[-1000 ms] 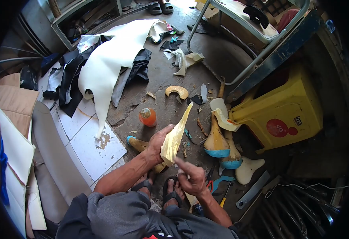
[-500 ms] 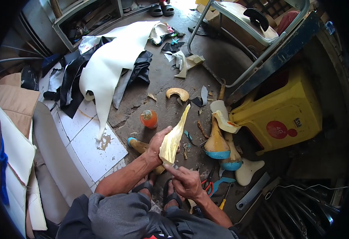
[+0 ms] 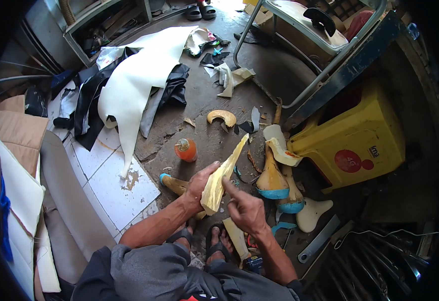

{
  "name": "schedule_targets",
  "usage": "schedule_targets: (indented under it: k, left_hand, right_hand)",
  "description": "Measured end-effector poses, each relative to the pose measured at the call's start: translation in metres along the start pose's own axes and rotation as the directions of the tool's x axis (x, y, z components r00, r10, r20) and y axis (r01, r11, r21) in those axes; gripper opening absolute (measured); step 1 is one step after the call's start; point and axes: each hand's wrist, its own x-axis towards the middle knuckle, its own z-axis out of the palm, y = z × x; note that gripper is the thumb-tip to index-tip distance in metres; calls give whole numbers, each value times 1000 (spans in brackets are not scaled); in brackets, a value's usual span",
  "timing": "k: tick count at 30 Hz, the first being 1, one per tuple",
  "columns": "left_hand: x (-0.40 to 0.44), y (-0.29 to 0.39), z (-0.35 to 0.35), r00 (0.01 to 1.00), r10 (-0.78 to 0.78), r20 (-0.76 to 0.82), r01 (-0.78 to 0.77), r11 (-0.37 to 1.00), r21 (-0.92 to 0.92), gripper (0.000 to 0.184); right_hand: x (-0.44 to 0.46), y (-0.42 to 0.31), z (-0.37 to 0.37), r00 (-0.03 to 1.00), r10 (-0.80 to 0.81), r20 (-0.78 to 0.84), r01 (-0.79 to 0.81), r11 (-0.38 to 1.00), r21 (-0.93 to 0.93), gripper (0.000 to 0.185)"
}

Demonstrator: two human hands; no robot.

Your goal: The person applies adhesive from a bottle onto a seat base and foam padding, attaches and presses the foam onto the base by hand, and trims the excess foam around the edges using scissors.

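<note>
Hands apart, either side of one piece: left hand (image 3: 198,184) clamped round the left side of a pale yellow wedge (image 3: 223,175); right hand (image 3: 248,213) gripping nothing, index finger extended, tip at the wedge's right edge. Contact or slight gap there: cannot tell.

Wedge held up off the floor (image 3: 154,145), in front of the knees. Long axis tilted: thin tip up and rightward, away from the body; broad blunt end down toward the sandals (image 3: 215,251). Ridged face turned to the camera.

Just beyond left hand: bottle (image 3: 186,150) with orange-red contents. Behind left wrist, partly covered: tan piece with blue end (image 3: 170,183). Farther out: curved tan piece (image 3: 221,118).

Right of wedge: two tan forms with blue rims (image 3: 272,175), cream block (image 3: 282,150) against their upper part. Beside right forearm: pale strip (image 3: 236,238); across it, flat cream form (image 3: 313,214) and metal bar (image 3: 318,240).

Far right, crowding that side: yellow stool (image 3: 380,120), tipped over. Legible on it: "4G" on a round red sticker (image 3: 347,161); on smaller label (image 3: 373,151), "im3" as far as readable. Far left: white sheet (image 3: 141,75) over dark scraps (image 3: 91,123), reaching onto white tiles (image 3: 121,188).
</note>
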Motion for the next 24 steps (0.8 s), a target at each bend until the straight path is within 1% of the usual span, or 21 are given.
schedule_targets:
  k: [1, 3, 4, 5, 6, 7, 8, 9, 11, 12, 13, 14, 15, 16, 17, 18, 19, 20, 22, 23, 24]
  left_hand:
    - [0, 1, -3, 1000, -2, 2, 2, 1000, 5, 38]
    - [-1, 5, -8, 998, 2, 68, -11, 993, 119, 38]
    - [-3, 4, -6, 1000, 19, 16, -22, 988, 151, 38]
    - [-5, 3, -3, 1000, 19, 14, -20, 989, 147, 38]
    - [-8, 0, 4, 999, 38, -36, -32, 990, 139, 39]
    - [-9, 0, 9, 995, 57, -83, -45, 990, 137, 40]
    - [-10, 0, 10, 995, 57, -78, -45, 989, 143, 40]
    - [-12, -2, 11, 998, 28, -47, -20, 985, 172, 41]
    - [-15, -3, 15, 1000, -6, -9, 8, 977, 213, 43]
    - [-17, -4, 17, 1000, -15, -4, 15, 975, 221, 44]
    - [-19, -5, 18, 1000, -22, -1, 22, 974, 227, 47]
    - [-19, -5, 18, 1000, -23, -1, 23, 973, 229, 47]
    - [-19, -6, 18, 1000, -29, 8, 26, 962, 270, 48]
    - [-20, -6, 17, 999, -35, 15, 28, 950, 311, 50]
    - [-20, -6, 18, 999, -32, 15, 26, 950, 313, 50]
    - [-20, -6, 19, 1000, -29, 3, 26, 934, 358, 50]
    - [-21, -7, 19, 1000, -29, -10, 31, 915, 401, 50]
    - [-20, -8, 18, 999, -35, -8, 36, 914, 405, 50]
    - [-13, -15, 14, 991, -132, 2, 117, 885, 451, 50]
    - [-7, -23, 11, 989, -150, 7, 130, 882, 453, 50]
    - [4, -33, 7, 973, -223, 53, 184, 899, 396, 49]
  right_hand:
    - [-7, 1, 2, 1000, 0, -6, 0, 1000, 0, 70]
    - [-16, 0, 4, 970, -161, 184, 141, 983, 117, 69]
    - [-16, -5, -3, 961, -139, 238, 135, 990, 34, 67]
    - [-15, -2, -2, 961, -137, 242, 133, 991, 35, 67]
    - [-12, 3, 0, 996, -59, 69, 54, 996, 73, 67]
    - [-7, 8, 1, 994, 27, -109, -14, 992, 123, 66]
    - [0, 13, -3, 987, 60, -146, -50, 996, 71, 67]
    - [5, 21, -6, 986, 62, -156, -52, 996, 70, 67]
    - [14, 39, -9, 977, -2, -211, -21, 994, -108, 69]
    - [16, 46, -9, 979, -34, -202, -2, 985, -173, 74]
    - [17, 52, -10, 978, -32, -207, -5, 985, -174, 74]
    - [18, 56, -11, 982, -51, -180, 6, 970, -244, 75]
    - [18, 57, -10, 986, -69, -149, 20, 950, -311, 77]
    - [17, 56, -10, 987, -69, -148, 20, 951, -308, 77]
    - [16, 55, -10, 989, -97, -108, 52, 932, -359, 78]
    - [16, 53, -11, 990, -122, -66, 85, 909, -408, 79]
    - [15, 50, -13, 991, -119, -68, 82, 909, -408, 79]
    - [14, 46, -15, 992, -109, -66, 73, 909, -411, 78]
    - [5, 46, -21, 994, -76, -78, 37, 907, -420, 77]
    - [-2, 52, -27, 979, -65, -193, -11, 929, -369, 76]
    - [-8, 59, -34, 952, -55, -301, -46, 947, -317, 75]
